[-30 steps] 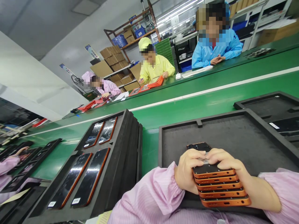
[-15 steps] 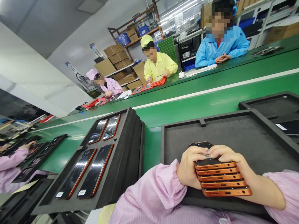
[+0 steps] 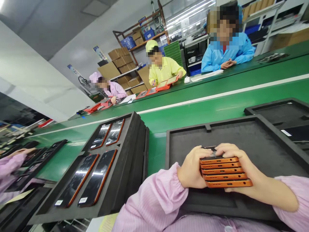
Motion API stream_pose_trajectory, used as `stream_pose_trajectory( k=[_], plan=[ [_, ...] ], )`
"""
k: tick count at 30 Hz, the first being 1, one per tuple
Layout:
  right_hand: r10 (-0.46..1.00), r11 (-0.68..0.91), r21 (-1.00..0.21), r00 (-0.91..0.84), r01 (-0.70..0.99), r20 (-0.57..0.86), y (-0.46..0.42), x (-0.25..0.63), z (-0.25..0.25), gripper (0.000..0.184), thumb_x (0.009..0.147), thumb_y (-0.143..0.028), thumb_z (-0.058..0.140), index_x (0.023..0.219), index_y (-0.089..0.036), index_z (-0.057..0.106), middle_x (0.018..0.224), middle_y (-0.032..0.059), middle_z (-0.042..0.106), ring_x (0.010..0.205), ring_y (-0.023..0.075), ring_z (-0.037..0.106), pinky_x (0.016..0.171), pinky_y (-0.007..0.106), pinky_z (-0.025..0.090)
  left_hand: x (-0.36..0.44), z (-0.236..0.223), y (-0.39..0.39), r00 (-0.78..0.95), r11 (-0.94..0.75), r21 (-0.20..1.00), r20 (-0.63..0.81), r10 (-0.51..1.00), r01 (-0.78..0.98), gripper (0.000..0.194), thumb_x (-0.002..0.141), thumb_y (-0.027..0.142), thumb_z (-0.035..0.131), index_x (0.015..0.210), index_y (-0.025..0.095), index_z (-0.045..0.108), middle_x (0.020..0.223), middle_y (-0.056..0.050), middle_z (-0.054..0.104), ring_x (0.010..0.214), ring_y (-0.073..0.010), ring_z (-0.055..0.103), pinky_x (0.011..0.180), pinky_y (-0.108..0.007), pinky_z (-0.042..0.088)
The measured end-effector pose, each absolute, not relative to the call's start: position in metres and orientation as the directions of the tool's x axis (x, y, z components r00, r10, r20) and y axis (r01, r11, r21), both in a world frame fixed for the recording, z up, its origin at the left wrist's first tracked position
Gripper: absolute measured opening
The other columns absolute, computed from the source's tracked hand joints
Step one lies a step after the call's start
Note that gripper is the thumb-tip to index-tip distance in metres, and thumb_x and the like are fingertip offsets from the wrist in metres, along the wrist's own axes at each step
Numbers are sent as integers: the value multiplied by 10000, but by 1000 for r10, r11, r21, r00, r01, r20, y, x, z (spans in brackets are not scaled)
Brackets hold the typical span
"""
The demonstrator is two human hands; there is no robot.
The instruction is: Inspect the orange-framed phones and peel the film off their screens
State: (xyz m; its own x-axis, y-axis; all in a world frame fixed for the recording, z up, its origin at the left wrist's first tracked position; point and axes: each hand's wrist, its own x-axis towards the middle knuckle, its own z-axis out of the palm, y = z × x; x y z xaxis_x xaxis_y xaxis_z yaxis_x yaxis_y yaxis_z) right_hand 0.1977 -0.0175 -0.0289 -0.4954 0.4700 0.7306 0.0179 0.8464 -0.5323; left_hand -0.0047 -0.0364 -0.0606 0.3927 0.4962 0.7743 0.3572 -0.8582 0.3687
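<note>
Five phones (image 3: 225, 170) were held stacked over tray (image 3: 231, 135), lower right of frame; left hand (image 3: 191, 168) and right hand (image 3: 248, 169) gripped opposite sides, likely for even edges. Four loose phones (image 3: 98, 178) lay spaced lower left, presumably sparing screens.

I'd call this a factory floor, on a line that handles phones (image 3: 98, 177). On my feed a long green bench (image 3: 178, 117) crosses the view, and along its far side I count three workers in smocks: one in pink (image 3: 117, 88), one in yellow (image 3: 166, 68), one in blue (image 3: 229, 53). Nearer me, a black tray (image 3: 122, 158) carries phones in pairs. Behind the workers I see a rack (image 3: 152, 40), piled cartons (image 3: 122, 58) and stacked green crates (image 3: 173, 53).
</note>
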Motion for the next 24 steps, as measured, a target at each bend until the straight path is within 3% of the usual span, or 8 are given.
stream_pose_trajectory(
  k=[5,10,14,19,24],
  plan=[
    [415,884,-464,-551,56,724,-12,203,-26,454,845,-475,682,1176,-269,450,1034,87,612,991,233,634,821,305,554,-8,-53,-33,409,-885,319,797,444,339,620,753,465,697,1247,190,442,1036,-144,689,989,-264,698,859,-415,584],
    [318,938,-340,-543,62,778,-20,200,-26,396,856,-315,653,1187,-227,453,1009,88,643,996,227,633,950,328,497,-10,-57,-37,409,-909,247,831,377,336,582,817,494,617,1265,172,430,989,-145,702,989,-258,703,858,-406,593],
    [290,952,-297,-534,75,794,-22,201,-25,371,867,-377,645,1144,-211,463,978,90,648,984,222,639,950,300,494,-10,-60,-38,429,-914,207,832,352,348,656,792,522,645,1285,157,412,970,-145,708,993,-259,703,882,-391,586],
    [321,937,-343,-563,71,762,-20,202,-33,468,816,-391,696,1174,-218,450,1018,103,628,1008,242,629,949,325,505,-11,-61,-36,426,-912,227,828,365,340,692,794,565,643,1307,169,401,974,-138,710,996,-265,702,885,-409,582],
    [314,939,-338,-564,66,763,-21,195,-26,360,852,-254,624,1151,-213,428,986,99,628,965,217,627,906,320,513,-16,-66,-40,413,-902,314,809,418,297,588,842,502,621,1300,187,429,1048,-138,697,1063,-249,675,919,-406,557]
  ],
)
